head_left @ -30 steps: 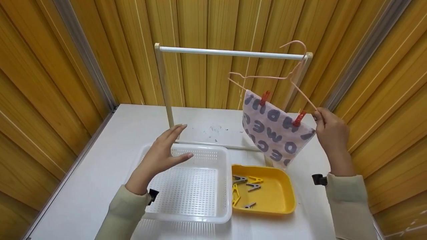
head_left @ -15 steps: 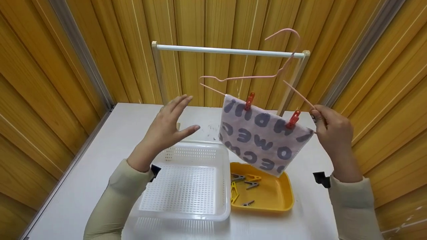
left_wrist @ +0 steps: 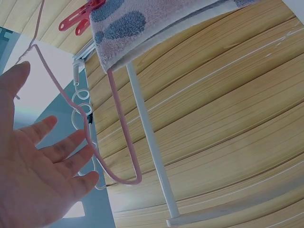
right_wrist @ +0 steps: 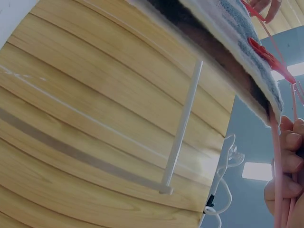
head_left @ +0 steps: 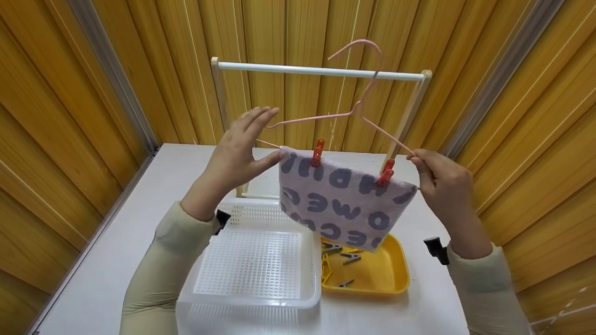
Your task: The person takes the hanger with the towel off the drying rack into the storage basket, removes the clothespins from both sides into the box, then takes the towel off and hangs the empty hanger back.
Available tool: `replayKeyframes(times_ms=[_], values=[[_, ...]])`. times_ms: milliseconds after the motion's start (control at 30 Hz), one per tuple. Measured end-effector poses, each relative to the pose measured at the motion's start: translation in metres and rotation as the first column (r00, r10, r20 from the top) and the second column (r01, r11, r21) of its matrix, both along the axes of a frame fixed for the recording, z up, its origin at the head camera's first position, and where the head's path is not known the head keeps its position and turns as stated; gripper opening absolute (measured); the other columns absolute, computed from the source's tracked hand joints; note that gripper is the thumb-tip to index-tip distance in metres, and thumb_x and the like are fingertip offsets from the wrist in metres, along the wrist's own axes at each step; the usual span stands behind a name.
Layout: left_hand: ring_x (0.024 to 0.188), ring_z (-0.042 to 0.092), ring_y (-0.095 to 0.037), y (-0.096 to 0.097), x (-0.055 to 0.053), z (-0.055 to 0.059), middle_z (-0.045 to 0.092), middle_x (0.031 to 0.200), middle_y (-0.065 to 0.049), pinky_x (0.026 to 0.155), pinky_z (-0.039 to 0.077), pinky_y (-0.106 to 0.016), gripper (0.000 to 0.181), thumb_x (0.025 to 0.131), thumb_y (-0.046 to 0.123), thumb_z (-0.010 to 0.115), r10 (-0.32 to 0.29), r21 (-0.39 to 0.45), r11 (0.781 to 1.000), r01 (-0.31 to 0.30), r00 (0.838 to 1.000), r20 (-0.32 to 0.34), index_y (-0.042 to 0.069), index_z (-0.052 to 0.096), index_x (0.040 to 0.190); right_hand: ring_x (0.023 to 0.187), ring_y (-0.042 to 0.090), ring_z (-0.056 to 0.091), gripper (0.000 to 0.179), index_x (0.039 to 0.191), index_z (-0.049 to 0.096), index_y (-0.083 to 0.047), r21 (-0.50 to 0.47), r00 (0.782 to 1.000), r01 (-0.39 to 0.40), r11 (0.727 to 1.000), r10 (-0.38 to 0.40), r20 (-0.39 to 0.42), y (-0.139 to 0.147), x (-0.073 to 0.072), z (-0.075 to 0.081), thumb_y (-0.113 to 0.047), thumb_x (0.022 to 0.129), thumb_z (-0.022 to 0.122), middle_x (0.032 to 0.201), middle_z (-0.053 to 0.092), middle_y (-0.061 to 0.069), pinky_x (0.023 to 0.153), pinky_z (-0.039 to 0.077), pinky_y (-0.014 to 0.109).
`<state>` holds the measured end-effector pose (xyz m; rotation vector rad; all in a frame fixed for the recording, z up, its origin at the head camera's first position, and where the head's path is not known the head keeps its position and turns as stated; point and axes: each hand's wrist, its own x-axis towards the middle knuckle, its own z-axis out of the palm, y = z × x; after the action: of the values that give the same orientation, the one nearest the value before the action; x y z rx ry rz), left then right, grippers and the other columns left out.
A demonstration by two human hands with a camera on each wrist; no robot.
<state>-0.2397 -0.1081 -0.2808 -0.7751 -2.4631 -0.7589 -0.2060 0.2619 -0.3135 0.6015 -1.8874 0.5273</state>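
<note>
- Pink hanger (head_left: 316, 118) and towel (head_left: 347, 197) have shifted left.
- Left hand (head_left: 236, 154): fingers extended beside the hanger, contact unclear.
- Right hand (head_left: 448, 184): pinching the hanger's right end.

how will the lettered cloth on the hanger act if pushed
The lettered cloth is probably soft and floppy, as its surface looks fuzzy in the left wrist view. Pushed, its lower part would likely swing, since the two red clothespins grip only its top edge. Clipped there, it may not slip easily off the pink hanger.

towel (head_left: 344, 204): fuzzy looped cloth | clips (head_left: 318, 154): glossy plastic | basket (head_left: 260, 302): smooth plastic | wall (head_left: 298, 28): wood-grained
</note>
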Motion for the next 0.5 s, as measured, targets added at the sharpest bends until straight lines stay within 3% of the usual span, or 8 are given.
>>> replayKeyframes(times_ms=[100,200,333,433,500], values=[[0.145,0.048,-0.036,-0.001,0.001,0.003,0.053,0.153,-0.014,0.125,0.030,-0.059,0.067,0.094,0.037,0.074,-0.005,0.011,1.000,0.006,0.998,-0.065,0.013,0.049,0.151,0.056,0.028,0.059,0.044,0.093,0.074,0.007,0.021,1.000,-0.030,0.999,0.030,-0.004,-0.007,0.001,0.002,-0.031,0.105,0.055,0.079,0.075,0.020,0.061,0.048,0.014],[0.128,0.063,-0.035,-0.002,0.000,0.005,0.068,0.136,-0.015,0.122,0.036,-0.057,0.049,0.095,0.031,0.073,-0.012,0.024,1.000,0.016,0.983,-0.182,0.009,0.062,0.138,0.055,0.026,0.058,0.047,0.093,0.074,0.007,0.037,0.998,-0.059,0.998,0.060,-0.017,-0.016,0.001,0.003,-0.033,0.105,0.052,0.077,0.074,0.019,0.056,0.049,0.025],[0.098,0.073,-0.032,-0.005,-0.002,0.006,0.078,0.106,-0.013,0.097,0.056,-0.049,0.024,0.097,0.022,0.071,-0.011,0.045,0.999,0.027,0.944,-0.330,0.006,0.075,0.115,0.053,0.024,0.055,0.048,0.091,0.073,0.007,0.040,0.993,-0.102,0.994,0.104,-0.047,-0.029,0.001,0.005,-0.032,0.106,0.051,0.075,0.074,0.018,0.051,0.045,0.033],[0.083,0.072,-0.030,-0.008,-0.001,0.006,0.078,0.092,-0.012,0.077,0.058,-0.043,0.016,0.097,0.015,0.070,-0.005,0.059,0.998,0.033,0.911,-0.413,0.003,0.076,0.105,0.049,0.018,0.044,0.047,0.091,0.073,0.007,0.033,0.988,-0.147,0.989,0.149,-0.051,-0.037,0.003,0.007,-0.032,0.107,0.050,0.074,0.073,0.018,0.047,0.036,0.028],[0.077,0.071,-0.029,-0.011,0.001,0.006,0.078,0.087,-0.013,0.070,0.056,-0.042,0.015,0.097,0.013,0.070,0.004,0.060,0.998,0.027,0.886,-0.464,0.001,0.076,0.102,0.049,0.016,0.039,0.047,0.091,0.072,0.007,0.029,0.983,-0.180,0.983,0.181,-0.043,-0.042,0.004,0.007,-0.031,0.107,0.050,0.074,0.073,0.018,0.047,0.034,0.025]])
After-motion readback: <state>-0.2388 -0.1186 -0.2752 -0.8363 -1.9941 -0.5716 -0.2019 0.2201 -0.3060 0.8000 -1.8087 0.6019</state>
